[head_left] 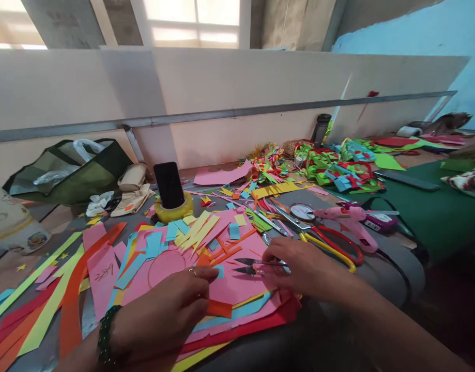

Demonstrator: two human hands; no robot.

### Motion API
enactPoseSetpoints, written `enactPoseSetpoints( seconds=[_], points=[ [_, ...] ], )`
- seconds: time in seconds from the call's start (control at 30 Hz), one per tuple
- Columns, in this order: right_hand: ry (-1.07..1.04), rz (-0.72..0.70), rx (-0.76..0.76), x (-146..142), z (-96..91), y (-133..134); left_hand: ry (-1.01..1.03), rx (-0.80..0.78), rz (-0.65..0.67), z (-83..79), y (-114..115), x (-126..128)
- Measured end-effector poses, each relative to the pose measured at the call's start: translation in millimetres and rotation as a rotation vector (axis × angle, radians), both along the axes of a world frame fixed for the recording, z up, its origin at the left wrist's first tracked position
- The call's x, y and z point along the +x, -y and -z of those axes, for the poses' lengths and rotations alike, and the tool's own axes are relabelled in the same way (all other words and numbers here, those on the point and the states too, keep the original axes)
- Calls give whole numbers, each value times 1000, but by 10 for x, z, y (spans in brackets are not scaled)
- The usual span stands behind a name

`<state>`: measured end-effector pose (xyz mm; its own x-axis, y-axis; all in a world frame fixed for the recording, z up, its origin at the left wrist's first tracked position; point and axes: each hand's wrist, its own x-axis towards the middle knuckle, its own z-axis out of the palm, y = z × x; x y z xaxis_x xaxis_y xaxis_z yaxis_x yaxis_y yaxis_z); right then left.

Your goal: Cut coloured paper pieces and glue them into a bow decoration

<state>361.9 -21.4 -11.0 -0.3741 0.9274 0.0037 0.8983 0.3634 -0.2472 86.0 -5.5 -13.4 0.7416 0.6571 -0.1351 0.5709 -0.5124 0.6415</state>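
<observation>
My left hand (167, 310) rests on a pile of coloured paper and pinches a small orange paper piece (219, 309) between thumb and fingers. A ring is on one finger and a dark bead bracelet (104, 336) on the wrist. My right hand (295, 266) grips small thread snips (248, 266), blades open and pointing left, over a pink paper sheet (233, 287). A pink paper circle (165, 266) lies just above my left hand.
Red-handled scissors (338, 243), yellow-handled scissors (322, 247) and a pink glue gun (349, 219) lie to the right. A black phone (168, 184) stands in a yellow tape roll (174, 211). Paper strips cover the table; a green bag (66, 170) sits far left.
</observation>
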Motion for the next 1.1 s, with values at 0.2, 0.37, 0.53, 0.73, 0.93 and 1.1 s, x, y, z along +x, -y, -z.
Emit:
enactPoseSetpoints(
  seconds=[0.2,0.37,0.53,0.73,0.93,1.1],
  points=[
    [-83,-153,-96,-81,-28,27,-43,-80,-81,-3,-27,-39],
    [23,135,-42,-120,-6,-216,-78,-79,-103,33,-42,-82],
    [175,56,-61,-200,-7,-397,-69,-65,-85,19,-38,-85],
    [43,47,-19,-481,-28,-628,2,-23,-45,-3,-73,-54],
    [72,39,-21,-575,23,-741,29,-56,-35,-6,-83,-56],
    [-51,51,-17,-458,-77,-572,46,-48,-22,15,-79,-65]
  ],
)
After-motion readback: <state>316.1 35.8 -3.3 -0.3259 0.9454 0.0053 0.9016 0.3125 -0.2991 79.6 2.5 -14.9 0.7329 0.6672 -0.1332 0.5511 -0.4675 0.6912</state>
